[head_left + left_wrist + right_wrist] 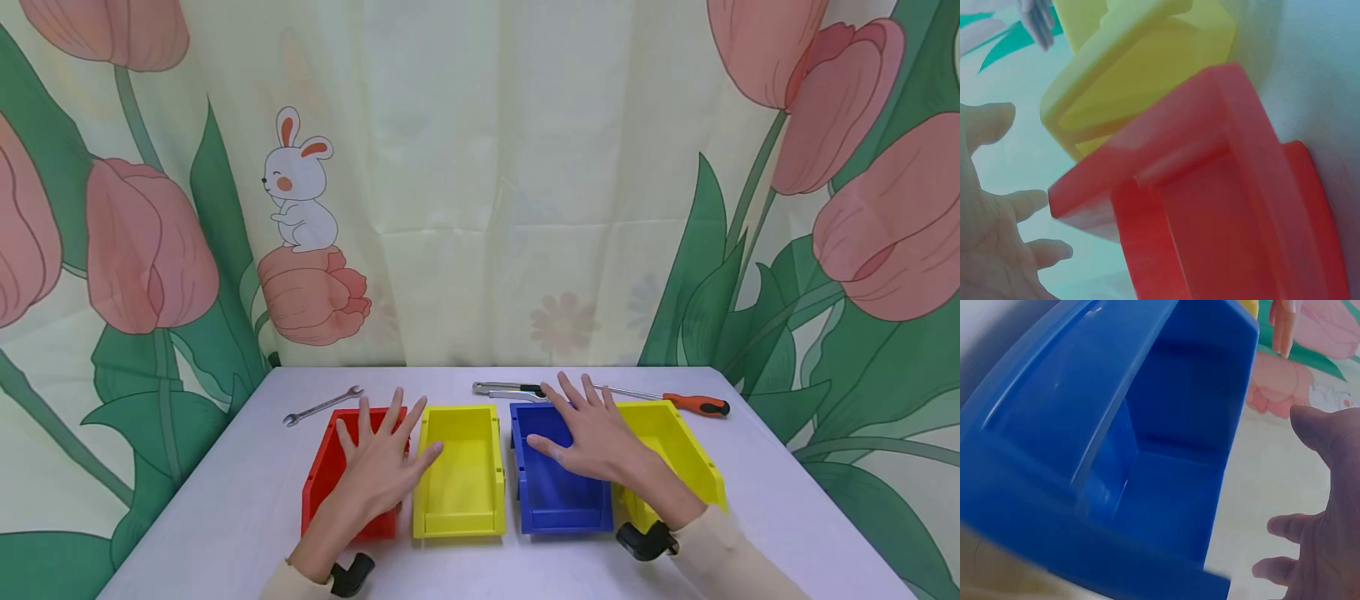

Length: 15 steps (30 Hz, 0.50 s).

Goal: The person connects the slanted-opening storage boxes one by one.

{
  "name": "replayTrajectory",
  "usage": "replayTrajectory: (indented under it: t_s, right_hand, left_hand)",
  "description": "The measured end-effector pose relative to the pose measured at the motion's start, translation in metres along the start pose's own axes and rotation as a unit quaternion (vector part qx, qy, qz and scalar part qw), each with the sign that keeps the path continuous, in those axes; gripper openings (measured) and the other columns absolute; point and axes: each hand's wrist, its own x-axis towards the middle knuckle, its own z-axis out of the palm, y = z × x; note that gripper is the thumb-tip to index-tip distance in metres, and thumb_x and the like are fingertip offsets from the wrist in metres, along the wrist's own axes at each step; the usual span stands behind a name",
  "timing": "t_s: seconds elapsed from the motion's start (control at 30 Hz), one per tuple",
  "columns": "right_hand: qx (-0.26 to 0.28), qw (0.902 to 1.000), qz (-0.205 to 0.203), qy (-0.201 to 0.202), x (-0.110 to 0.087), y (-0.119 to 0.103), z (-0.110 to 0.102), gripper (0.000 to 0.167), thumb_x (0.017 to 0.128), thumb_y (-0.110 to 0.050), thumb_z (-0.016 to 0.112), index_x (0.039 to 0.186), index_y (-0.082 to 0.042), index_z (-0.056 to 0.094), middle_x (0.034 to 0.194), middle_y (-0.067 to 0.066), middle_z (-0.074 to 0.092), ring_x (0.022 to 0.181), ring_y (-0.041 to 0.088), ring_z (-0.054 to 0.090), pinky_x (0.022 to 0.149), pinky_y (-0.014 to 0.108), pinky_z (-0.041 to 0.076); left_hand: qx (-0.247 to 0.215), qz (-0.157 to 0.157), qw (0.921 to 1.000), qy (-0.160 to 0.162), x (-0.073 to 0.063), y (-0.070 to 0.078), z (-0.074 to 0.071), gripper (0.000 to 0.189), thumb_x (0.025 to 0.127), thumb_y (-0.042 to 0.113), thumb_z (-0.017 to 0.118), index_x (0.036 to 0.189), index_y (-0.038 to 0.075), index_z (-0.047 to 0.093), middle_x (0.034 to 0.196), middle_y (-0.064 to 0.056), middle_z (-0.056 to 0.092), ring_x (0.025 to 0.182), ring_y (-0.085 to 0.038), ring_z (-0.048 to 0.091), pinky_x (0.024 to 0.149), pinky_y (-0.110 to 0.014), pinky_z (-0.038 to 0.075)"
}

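Note:
My left hand (378, 467), fingers spread and palm down, hovers over the red bin (322, 483) and holds nothing. Its thumb overlaps the left yellow bin (459, 483) in the head view. My right hand (596, 433) is likewise spread above the blue bin (564, 504), with its wrist across the right yellow bin (678, 442). In the left wrist view the red bin (1210, 212) lies beside the left fingers. The blue bin (1166, 481) fills much of the right wrist view, its inside bare where it shows.
Behind the red bin lies a wrench (322, 406). A screwdriver with an orange and black handle (697, 405) rests at the back right. Near it, partly behind the right fingers, are metal tools with a black part (510, 388). A tulip-print curtain (450, 208) hangs behind the white table (225, 517).

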Motion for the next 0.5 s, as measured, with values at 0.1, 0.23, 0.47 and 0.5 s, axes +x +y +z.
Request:
replayTrajectory:
  t_s: [0.1, 0.23, 0.47, 0.5]
  right_hand:
    - [0.010, 0.9999, -0.002, -0.005, 0.002, -0.005, 0.000, 0.092, 0.095, -0.074, 0.055, 0.167, -0.020, 0.034, 0.176, 0.018, 0.024, 0.162, 0.054, 0.014, 0.129, 0.076, 0.009]
    - [0.046, 0.9988, 0.003, -0.014, 0.004, -0.015, 0.000, 0.092, 0.095, -0.072, 0.059, 0.167, -0.020, 0.035, 0.176, 0.017, 0.027, 0.162, 0.053, 0.019, 0.129, 0.075, 0.015]
    - [0.119, 0.9925, 0.022, -0.018, 0.010, -0.032, 0.000, 0.087, 0.096, -0.063, 0.066, 0.166, -0.020, 0.037, 0.174, 0.013, 0.034, 0.158, 0.043, 0.037, 0.123, 0.071, 0.036]
    - [0.127, 0.9915, 0.024, -0.019, 0.011, -0.034, 0.000, 0.086, 0.096, -0.061, 0.067, 0.166, -0.020, 0.037, 0.173, 0.012, 0.036, 0.158, 0.041, 0.039, 0.123, 0.070, 0.037]
  left_hand:
    - [-0.006, -0.007, 1.0000, -0.001, -0.003, -0.004, -0.003, 0.084, 0.097, 0.062, 0.060, 0.169, 0.033, 0.028, 0.180, -0.012, 0.013, 0.161, -0.060, -0.006, 0.120, -0.086, -0.009]
    - [-0.012, -0.020, 0.9997, 0.005, -0.010, -0.009, -0.010, 0.084, 0.096, 0.061, 0.062, 0.168, 0.031, 0.030, 0.179, -0.014, 0.018, 0.160, -0.062, 0.001, 0.119, -0.088, -0.004]
    - [-0.023, -0.055, 0.9982, 0.005, -0.021, -0.022, -0.018, 0.089, 0.095, 0.056, 0.067, 0.169, 0.027, 0.027, 0.177, -0.018, 0.019, 0.159, -0.061, 0.008, 0.118, -0.089, 0.004]
    - [-0.025, -0.060, 0.9979, 0.004, -0.022, -0.024, -0.019, 0.090, 0.095, 0.057, 0.067, 0.169, 0.027, 0.027, 0.177, -0.018, 0.019, 0.159, -0.061, 0.008, 0.118, -0.089, 0.005]
